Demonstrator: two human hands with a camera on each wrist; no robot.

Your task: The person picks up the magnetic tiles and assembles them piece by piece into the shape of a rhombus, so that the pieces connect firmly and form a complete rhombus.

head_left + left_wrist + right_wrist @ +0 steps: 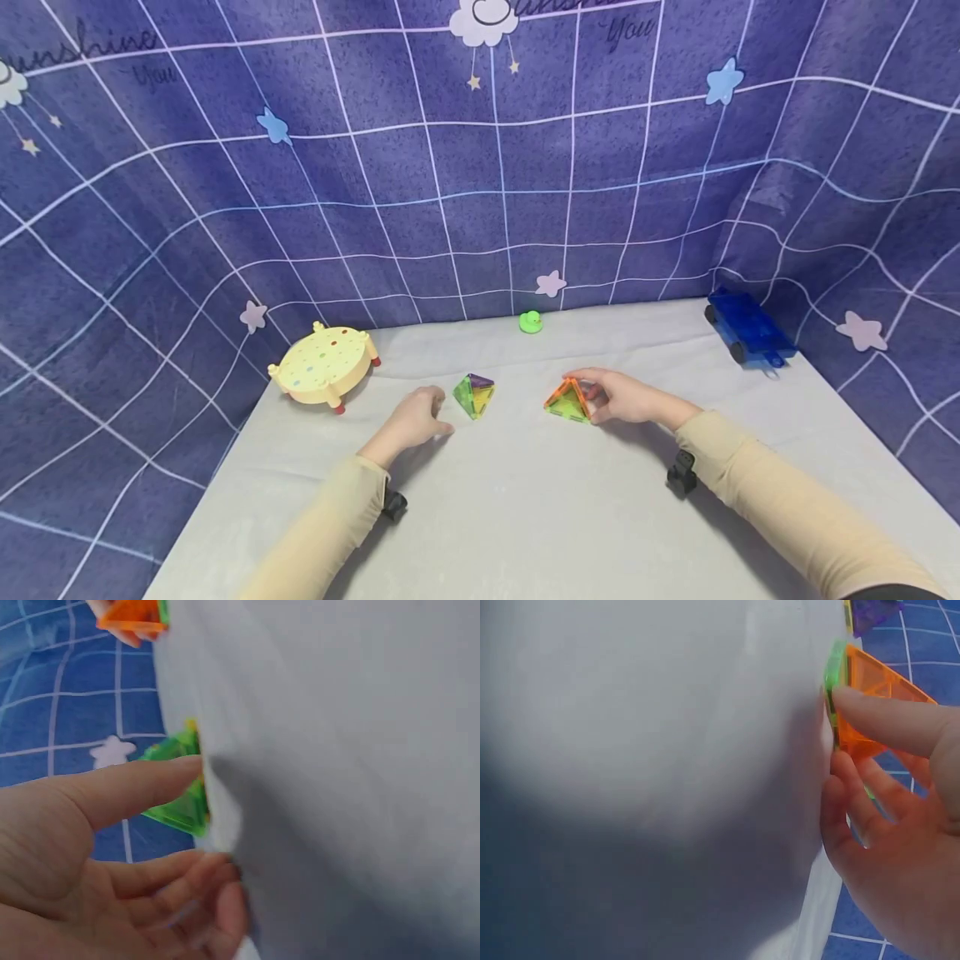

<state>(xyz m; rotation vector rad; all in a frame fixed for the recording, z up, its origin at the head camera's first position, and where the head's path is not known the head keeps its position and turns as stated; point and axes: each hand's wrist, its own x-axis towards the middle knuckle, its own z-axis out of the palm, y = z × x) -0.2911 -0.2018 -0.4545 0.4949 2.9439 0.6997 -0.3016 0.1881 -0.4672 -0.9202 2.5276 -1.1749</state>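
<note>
Two small pyramids of translucent magnetic tiles stand on the table in the head view. The left pyramid point(474, 396) has green, purple and yellow sides. My left hand point(414, 421) is just left of it, thumb and fingers apart and holding nothing. In the left wrist view, the thumb crosses in front of this green pyramid point(176, 802). My right hand point(628, 396) grips the orange and green pyramid point(567, 403) at its right side. The right wrist view has the thumb against its edge near the green tile point(835, 666), with fingers around the orange part point(870, 679).
A yellow round toy table point(327, 362) with short legs is at the back left. A green rubber duck point(531, 322) sits near the back edge. At the back right is a blue toy cart point(750, 325) with black wheels. Dark blue gridded cloth point(465, 225) encloses the white table point(510, 517).
</note>
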